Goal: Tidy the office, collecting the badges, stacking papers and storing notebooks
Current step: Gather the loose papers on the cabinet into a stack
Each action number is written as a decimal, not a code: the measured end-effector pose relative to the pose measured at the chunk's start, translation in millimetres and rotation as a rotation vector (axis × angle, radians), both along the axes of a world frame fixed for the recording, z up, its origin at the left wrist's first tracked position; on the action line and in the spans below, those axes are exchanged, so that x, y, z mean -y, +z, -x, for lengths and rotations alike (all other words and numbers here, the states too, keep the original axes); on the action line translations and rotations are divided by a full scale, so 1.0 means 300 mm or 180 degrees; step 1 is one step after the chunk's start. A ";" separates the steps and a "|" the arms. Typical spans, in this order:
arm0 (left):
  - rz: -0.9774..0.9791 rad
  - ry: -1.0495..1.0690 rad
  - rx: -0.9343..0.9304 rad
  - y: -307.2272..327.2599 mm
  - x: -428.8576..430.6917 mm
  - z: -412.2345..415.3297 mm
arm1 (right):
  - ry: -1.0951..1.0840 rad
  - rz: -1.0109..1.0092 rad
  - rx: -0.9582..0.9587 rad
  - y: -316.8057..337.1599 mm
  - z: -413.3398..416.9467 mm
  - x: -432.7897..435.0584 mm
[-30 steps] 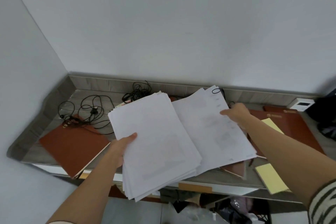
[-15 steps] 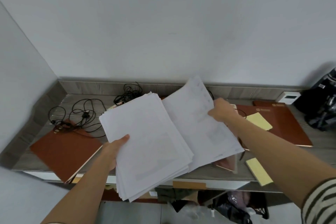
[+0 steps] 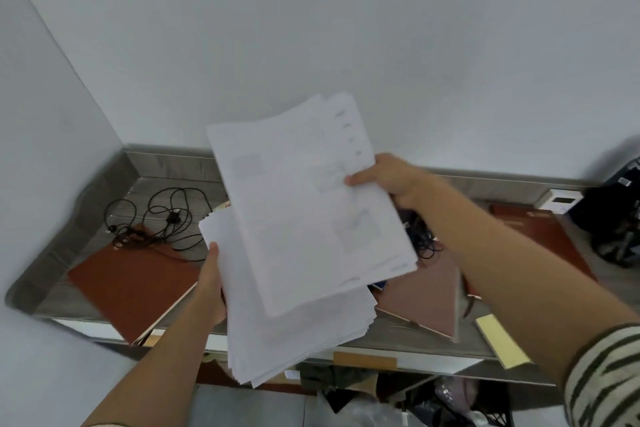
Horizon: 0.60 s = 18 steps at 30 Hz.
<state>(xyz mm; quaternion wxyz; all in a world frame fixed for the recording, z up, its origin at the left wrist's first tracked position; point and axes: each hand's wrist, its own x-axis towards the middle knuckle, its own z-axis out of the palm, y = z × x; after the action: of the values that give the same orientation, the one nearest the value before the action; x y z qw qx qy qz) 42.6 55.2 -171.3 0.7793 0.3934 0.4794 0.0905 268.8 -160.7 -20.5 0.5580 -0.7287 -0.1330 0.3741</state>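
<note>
Low in the centre of the frame, a thick stack (image 3: 294, 333) is gripped at its left edge by the left hand (image 3: 211, 288), with the thumb laid on top. Just above it, a thinner sheaf (image 3: 311, 211) is pinched at its right edge by the right hand (image 3: 388, 177). The thumb is pressed on the top sheet and the fingers are hidden beneath. The stack is overlapped by the sheaf, which is tilted with its corners out of line. Whether the two bundles touch cannot be told.

Both are held over the front edge of the desk (image 3: 408, 336). A brown notebook (image 3: 131, 284) is seen at lower left, with cables (image 3: 166, 218) behind it.

The joining of the sheaf onto the stack is judged to be the step in hand, and trouble is possible here. Each bundle is held by one edge only, so sheets could be fanned out or let slip. Any that go could be lost in the clutter under the desk. If the sheaf is laid down askew, corners could be bent and the pile left ragged.
</note>
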 end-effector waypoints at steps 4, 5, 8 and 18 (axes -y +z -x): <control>0.0130 -0.0240 0.0379 0.019 -0.001 0.002 | 0.0393 0.0629 -0.0138 -0.240 0.116 -0.117; 0.0131 -0.0283 0.0455 0.021 -0.007 0.005 | 0.0422 0.0742 -0.0046 -0.290 0.138 -0.143; 0.0207 -0.0321 0.0558 0.008 -0.018 0.008 | 0.0476 0.1176 0.0856 -0.380 0.166 -0.179; 0.0057 -0.0430 0.0455 -0.006 0.028 0.016 | 0.0028 0.1603 0.1142 -0.452 0.134 -0.107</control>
<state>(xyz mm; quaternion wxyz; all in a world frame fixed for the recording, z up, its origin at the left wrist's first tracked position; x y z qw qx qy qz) 37.9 46.9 -173.2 0.8193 0.4104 0.3957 0.0613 228.5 -128.7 -156.1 0.3258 -0.8979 -0.1356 0.2631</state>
